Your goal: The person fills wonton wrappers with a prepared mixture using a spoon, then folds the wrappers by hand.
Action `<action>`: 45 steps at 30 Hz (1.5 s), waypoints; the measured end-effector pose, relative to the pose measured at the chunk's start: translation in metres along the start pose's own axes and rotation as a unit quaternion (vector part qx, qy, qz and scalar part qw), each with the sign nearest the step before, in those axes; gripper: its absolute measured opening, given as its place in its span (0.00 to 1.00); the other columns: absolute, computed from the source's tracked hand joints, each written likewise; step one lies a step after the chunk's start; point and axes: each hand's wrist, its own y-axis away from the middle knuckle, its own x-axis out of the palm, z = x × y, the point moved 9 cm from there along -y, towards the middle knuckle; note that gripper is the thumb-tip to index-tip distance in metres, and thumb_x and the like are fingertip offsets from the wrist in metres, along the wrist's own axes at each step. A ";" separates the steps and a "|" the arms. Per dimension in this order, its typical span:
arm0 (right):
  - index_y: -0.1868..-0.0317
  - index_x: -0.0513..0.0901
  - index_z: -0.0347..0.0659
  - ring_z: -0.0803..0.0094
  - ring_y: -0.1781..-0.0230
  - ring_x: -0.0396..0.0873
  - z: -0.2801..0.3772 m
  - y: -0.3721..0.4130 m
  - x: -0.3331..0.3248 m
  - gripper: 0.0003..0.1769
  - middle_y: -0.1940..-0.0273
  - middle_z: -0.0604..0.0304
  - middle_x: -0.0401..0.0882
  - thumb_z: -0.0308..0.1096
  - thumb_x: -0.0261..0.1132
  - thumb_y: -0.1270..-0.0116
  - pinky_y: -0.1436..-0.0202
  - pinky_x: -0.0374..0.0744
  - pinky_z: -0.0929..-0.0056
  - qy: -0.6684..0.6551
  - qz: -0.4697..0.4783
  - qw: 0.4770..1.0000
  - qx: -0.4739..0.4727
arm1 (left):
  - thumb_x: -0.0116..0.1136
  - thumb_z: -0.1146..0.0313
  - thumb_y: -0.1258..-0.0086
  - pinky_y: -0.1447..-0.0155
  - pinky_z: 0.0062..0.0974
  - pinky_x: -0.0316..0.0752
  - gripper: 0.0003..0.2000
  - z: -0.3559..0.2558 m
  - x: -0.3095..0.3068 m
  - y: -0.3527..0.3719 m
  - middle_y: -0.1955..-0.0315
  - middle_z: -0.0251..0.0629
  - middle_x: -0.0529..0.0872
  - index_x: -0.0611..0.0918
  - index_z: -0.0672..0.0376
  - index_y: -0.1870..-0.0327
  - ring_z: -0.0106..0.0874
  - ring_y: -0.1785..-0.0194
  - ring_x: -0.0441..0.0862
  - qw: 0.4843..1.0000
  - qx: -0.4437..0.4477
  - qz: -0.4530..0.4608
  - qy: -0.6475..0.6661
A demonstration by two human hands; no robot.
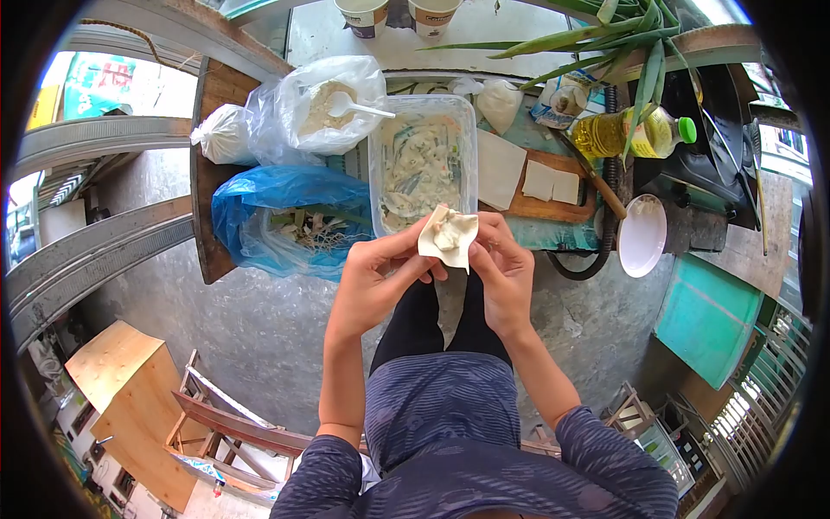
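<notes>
A square dough wrapper [449, 255] with a lump of pale filling [448, 232] in its middle is held up before my body. My left hand [376, 268] pinches its left side, and my right hand [503, 264] grips its right side between thumb and fingers. Just beyond the hands stands a clear plastic tub [375, 160], partly full of creamy filling flecked with green. Right of the tub lie a larger stack of wrappers [501, 169] and a smaller pile of wrappers [551, 183] on a wooden cutting board [558, 208].
To the left are a bag of powder [324, 108] with a white spoon [363, 109] and a blue bag [251, 195] of scraps. A knife [610, 195], an oil bottle [635, 134], a white bowl [641, 235], green leaves [596, 39] and paper cups [363, 16] surround the board and tub.
</notes>
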 end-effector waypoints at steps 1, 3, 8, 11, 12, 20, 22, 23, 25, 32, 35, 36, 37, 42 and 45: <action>0.50 0.81 0.32 0.79 0.56 0.69 0.001 0.001 0.001 0.15 0.51 0.61 0.72 0.23 0.65 0.38 0.51 0.70 0.81 0.001 -0.005 1.000 -0.005 | 0.56 0.81 0.36 0.60 0.19 0.77 0.19 -0.004 -0.001 0.000 0.62 0.38 0.84 0.77 0.64 0.42 0.23 0.63 0.82 1.000 0.012 -0.011 -0.012; 0.51 0.81 0.32 0.79 0.57 0.69 0.005 0.003 0.002 0.14 0.52 0.61 0.73 0.23 0.65 0.39 0.51 0.70 0.80 0.000 -0.017 1.000 -0.012 | 0.58 0.82 0.39 0.59 0.20 0.78 0.17 -0.012 -0.003 0.000 0.61 0.39 0.84 0.80 0.64 0.47 0.23 0.62 0.82 0.998 0.041 -0.035 -0.024; 0.54 0.83 0.33 0.77 0.58 0.70 0.017 0.007 0.005 0.14 0.55 0.58 0.79 0.21 0.67 0.42 0.53 0.70 0.78 0.045 -0.025 0.998 -0.046 | 0.63 0.83 0.44 0.56 0.20 0.79 0.13 -0.028 -0.009 0.003 0.61 0.40 0.84 0.84 0.66 0.56 0.25 0.59 0.82 0.986 0.133 -0.097 -0.033; 0.56 0.84 0.34 0.74 0.58 0.71 0.029 0.006 0.008 0.14 0.57 0.59 0.82 0.20 0.68 0.44 0.54 0.71 0.76 0.101 -0.011 0.990 -0.096 | 0.64 0.87 0.48 0.53 0.23 0.77 0.15 -0.026 -0.011 0.007 0.59 0.45 0.82 0.83 0.69 0.58 0.30 0.55 0.80 0.987 0.129 -0.094 -0.028; 0.56 0.84 0.35 0.73 0.58 0.71 0.033 0.006 0.009 0.14 0.58 0.59 0.82 0.20 0.69 0.45 0.54 0.71 0.76 0.108 -0.008 0.988 -0.108 | 0.64 0.87 0.49 0.53 0.24 0.77 0.15 -0.029 -0.009 0.007 0.60 0.45 0.83 0.83 0.69 0.59 0.31 0.55 0.80 0.985 0.142 -0.087 -0.041; 0.61 0.86 0.38 0.69 0.60 0.75 0.060 0.010 0.002 0.17 0.62 0.61 0.83 0.20 0.72 0.55 0.55 0.73 0.73 0.166 0.002 0.967 -0.192 | 0.66 0.83 0.51 0.60 0.20 0.77 0.12 -0.043 0.008 -0.001 0.65 0.40 0.86 0.86 0.63 0.64 0.29 0.60 0.84 0.976 0.206 -0.048 -0.051; 0.62 0.86 0.38 0.69 0.60 0.75 0.069 0.012 -0.006 0.16 0.63 0.62 0.83 0.20 0.72 0.56 0.55 0.73 0.72 0.181 -0.009 0.962 -0.204 | 0.66 0.83 0.52 0.60 0.20 0.77 0.11 -0.045 0.020 -0.007 0.66 0.40 0.86 0.86 0.63 0.65 0.28 0.60 0.84 0.976 0.212 -0.030 -0.050; 0.62 0.86 0.39 0.68 0.61 0.75 0.074 0.013 -0.011 0.16 0.64 0.62 0.83 0.20 0.72 0.56 0.56 0.73 0.72 0.188 -0.017 0.959 -0.211 | 0.66 0.83 0.52 0.61 0.20 0.77 0.11 -0.046 0.027 -0.011 0.66 0.40 0.87 0.86 0.63 0.65 0.28 0.61 0.84 0.975 0.215 -0.020 -0.049; 0.63 0.86 0.39 0.68 0.61 0.75 0.084 0.016 -0.023 0.16 0.64 0.62 0.83 0.20 0.72 0.57 0.56 0.73 0.73 0.210 -0.022 0.950 -0.231 | 0.66 0.84 0.53 0.61 0.20 0.77 0.11 -0.048 0.043 -0.017 0.67 0.40 0.86 0.86 0.63 0.66 0.28 0.62 0.84 0.974 0.219 -0.001 -0.056; 0.64 0.87 0.41 0.68 0.62 0.74 0.114 0.038 -0.102 0.15 0.65 0.63 0.83 0.22 0.73 0.57 0.58 0.74 0.73 0.269 -0.077 0.923 -0.263 | 0.66 0.85 0.55 0.62 0.20 0.76 0.12 -0.031 0.127 -0.046 0.69 0.40 0.86 0.85 0.64 0.68 0.27 0.64 0.82 0.972 0.197 0.093 -0.088; 0.64 0.87 0.41 0.68 0.62 0.75 0.126 0.052 -0.143 0.15 0.65 0.63 0.82 0.22 0.72 0.56 0.57 0.75 0.72 0.287 -0.120 0.916 -0.251 | 0.66 0.84 0.52 0.62 0.19 0.75 0.11 -0.020 0.173 -0.056 0.67 0.38 0.86 0.86 0.63 0.66 0.26 0.63 0.82 0.970 0.174 0.140 -0.097; 0.64 0.86 0.41 0.68 0.61 0.75 0.129 0.058 -0.158 0.14 0.65 0.63 0.82 0.22 0.72 0.55 0.57 0.75 0.73 0.292 -0.136 0.913 -0.250 | 0.66 0.84 0.51 0.62 0.19 0.75 0.11 -0.017 0.191 -0.060 0.66 0.38 0.86 0.86 0.63 0.66 0.26 0.63 0.82 0.967 0.175 0.154 -0.104; 0.64 0.86 0.40 0.68 0.61 0.75 0.132 0.064 -0.173 0.14 0.65 0.62 0.82 0.21 0.72 0.55 0.57 0.75 0.73 0.296 -0.151 0.910 -0.249 | 0.65 0.83 0.51 0.62 0.19 0.75 0.11 -0.015 0.208 -0.064 0.66 0.37 0.86 0.86 0.63 0.65 0.26 0.63 0.82 0.964 0.176 0.167 -0.111; 0.63 0.85 0.38 0.69 0.60 0.76 0.132 0.093 -0.259 0.12 0.63 0.60 0.80 0.20 0.70 0.50 0.55 0.74 0.73 0.253 -0.263 0.910 -0.197 | 0.63 0.80 0.45 0.62 0.20 0.74 0.10 0.009 0.295 -0.080 0.65 0.33 0.85 0.86 0.59 0.61 0.24 0.63 0.81 0.942 0.175 0.224 -0.178; 0.64 0.84 0.38 0.69 0.59 0.77 0.138 0.102 -0.306 0.11 0.63 0.60 0.82 0.20 0.70 0.50 0.53 0.74 0.72 0.336 -0.297 0.872 -0.198 | 0.63 0.78 0.44 0.62 0.22 0.75 0.10 0.022 0.340 -0.091 0.65 0.34 0.85 0.86 0.59 0.60 0.27 0.64 0.82 0.923 0.202 0.235 -0.229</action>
